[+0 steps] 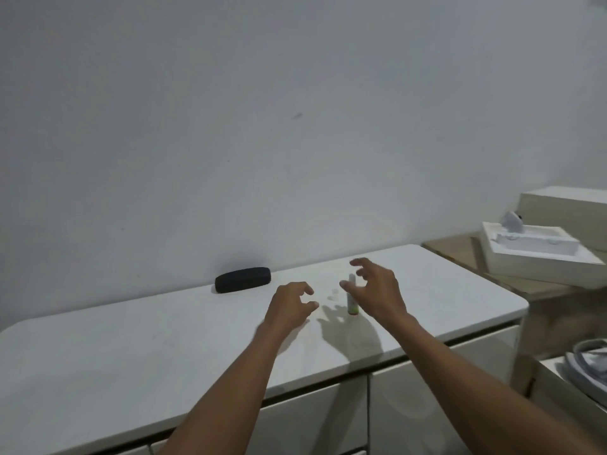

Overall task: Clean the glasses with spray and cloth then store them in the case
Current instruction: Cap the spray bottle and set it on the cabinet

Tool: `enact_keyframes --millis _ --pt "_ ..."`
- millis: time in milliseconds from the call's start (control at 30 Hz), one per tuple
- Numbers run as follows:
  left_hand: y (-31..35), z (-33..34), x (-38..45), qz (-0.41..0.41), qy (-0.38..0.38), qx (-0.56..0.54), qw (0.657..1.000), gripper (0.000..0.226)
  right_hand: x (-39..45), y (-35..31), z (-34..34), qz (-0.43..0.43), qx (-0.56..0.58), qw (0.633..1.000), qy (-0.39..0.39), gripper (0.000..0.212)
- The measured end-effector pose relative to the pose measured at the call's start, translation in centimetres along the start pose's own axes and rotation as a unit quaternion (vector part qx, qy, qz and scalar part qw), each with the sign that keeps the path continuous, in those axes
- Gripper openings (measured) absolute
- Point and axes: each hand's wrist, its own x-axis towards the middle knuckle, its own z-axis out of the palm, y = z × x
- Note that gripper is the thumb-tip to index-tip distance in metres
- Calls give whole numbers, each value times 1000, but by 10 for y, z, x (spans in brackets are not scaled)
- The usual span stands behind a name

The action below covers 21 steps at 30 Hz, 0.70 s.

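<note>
A black glasses case (242,279) lies shut on the white countertop (164,343), close to the back wall. A small spray bottle (352,296) with a white top and a green and orange lower part stands upright right of centre. My right hand (377,292) hovers just right of the bottle with fingers spread and loosely curled, holding nothing. My left hand (290,307) hangs above the counter left of the bottle, fingers loosely curled and empty. A small pale cap-like thing (333,294) sits beside the bottle. No glasses or cloth are visible.
White drawers (328,418) run under the counter. To the right, a lower wooden surface (460,254) carries a white foam tray (538,257) and a pale box (568,211). A grey object (588,359) lies at the lower right edge.
</note>
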Motion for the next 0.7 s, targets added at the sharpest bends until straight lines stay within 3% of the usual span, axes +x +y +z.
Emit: enact_keyframes --millis 167,367,700 --pt "13 25 11 9 -7 -16 1000 30 -11 35 15 47 69 996 -4 57" --pt "14 54 39 7 -5 -53 999 40 0 49 31 35 146 989 -17 25" --pt "10 80 62 -3 -12 -133 991 26 6 55 33 30 168 985 -22 18"
